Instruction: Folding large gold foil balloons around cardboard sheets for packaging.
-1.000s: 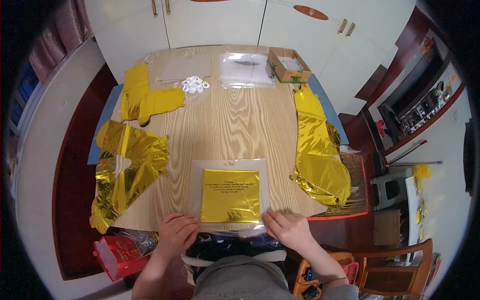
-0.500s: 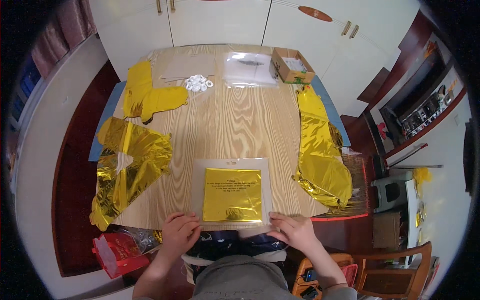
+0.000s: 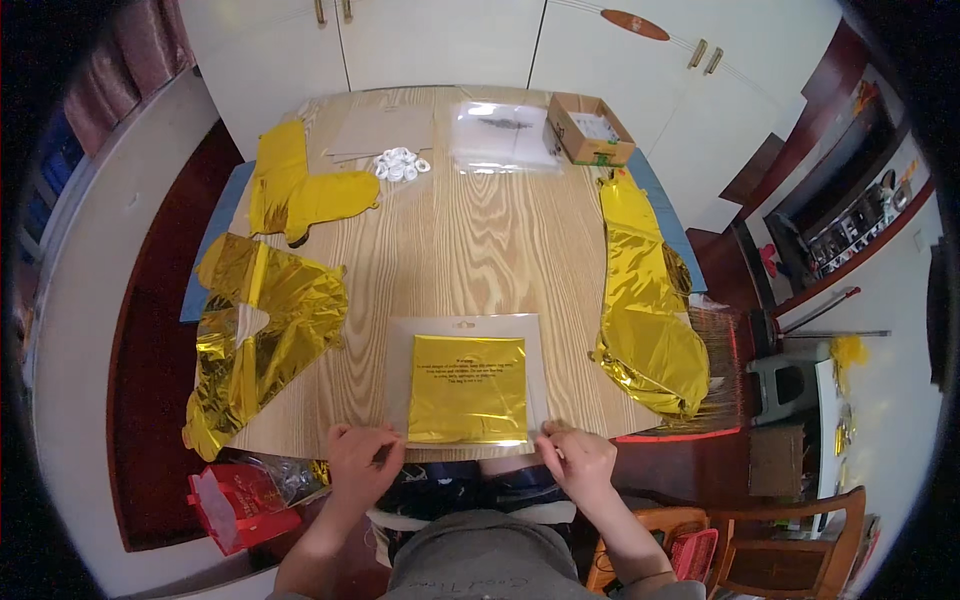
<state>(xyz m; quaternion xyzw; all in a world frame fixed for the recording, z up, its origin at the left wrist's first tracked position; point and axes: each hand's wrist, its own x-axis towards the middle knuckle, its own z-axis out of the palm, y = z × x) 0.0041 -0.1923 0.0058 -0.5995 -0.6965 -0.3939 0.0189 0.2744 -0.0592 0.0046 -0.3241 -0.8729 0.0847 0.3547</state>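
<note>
A clear plastic bag [image 3: 400,350] with a hang hole in its top edge lies flat at the table's near edge. Inside it is a folded gold foil sheet [image 3: 468,410], which shows dark print across its upper part. My left hand [image 3: 364,464] is closed at the bag's lower left corner, thumb and forefinger pinching the edge. At the lower right corner my right hand [image 3: 578,458] pinches the edge too, its other fingers curled.
Gold foil balloons lie flat at the left [image 3: 270,320], far left [image 3: 310,190] and right [image 3: 652,300]. White rolls [image 3: 402,165], grey-brown sheets [image 3: 375,130], clear bags [image 3: 505,140] and a cardboard box [image 3: 592,133] stand along the back. A red bag [image 3: 235,508] is below the table.
My right hand's fingers have curled in at the bag's corner. My left hand's fingers are also more bent. The bag has stayed almost in place; the view has shifted slightly.
</note>
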